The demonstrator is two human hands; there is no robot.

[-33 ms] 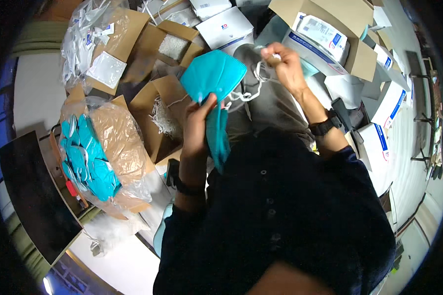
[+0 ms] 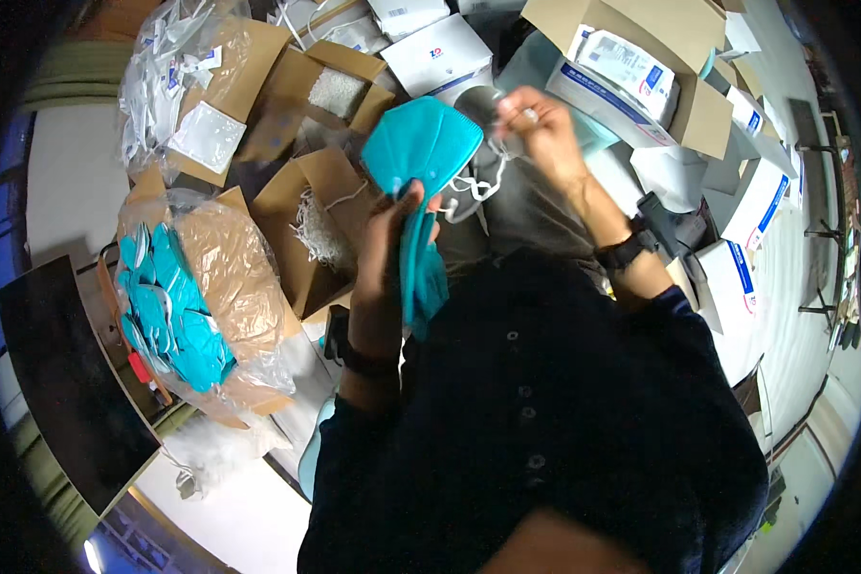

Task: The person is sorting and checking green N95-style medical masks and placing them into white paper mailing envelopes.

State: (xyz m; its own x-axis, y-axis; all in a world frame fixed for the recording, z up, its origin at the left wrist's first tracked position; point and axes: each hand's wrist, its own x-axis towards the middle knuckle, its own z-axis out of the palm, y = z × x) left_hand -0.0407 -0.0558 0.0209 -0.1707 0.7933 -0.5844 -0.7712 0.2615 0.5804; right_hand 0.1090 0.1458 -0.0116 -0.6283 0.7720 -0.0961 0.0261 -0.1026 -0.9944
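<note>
My left hand [image 2: 392, 220] is closed around teal folded face masks. The upper face mask [image 2: 421, 142] lies spread flat above my thumb. More teal mask material [image 2: 424, 282] hangs below the same hand, toward my shirt. White elastic cord [image 2: 478, 184] loops loosely from the mask's right side, over my lap. To the right, my right hand [image 2: 547, 139] is raised with its fingers pinched together, close to the mask's right edge. Something small and white shows at those fingers, too blurred to name, and where the cord ends there is hidden.
Left of me, a plastic-lined carton [image 2: 230, 268] holds many teal masks [image 2: 167, 306]. Closer stands a cardboard box [image 2: 277, 210] with white cords, and behind it a box of white bits [image 2: 338, 93]. White-and-blue cartons [image 2: 746, 206] crowd the right side. A dark panel [image 2: 72, 383] leans at far left.
My right hand has shifted slightly left and turned, nearer the mask's edge. My left hand and the upper mask have moved a little to the right.
</note>
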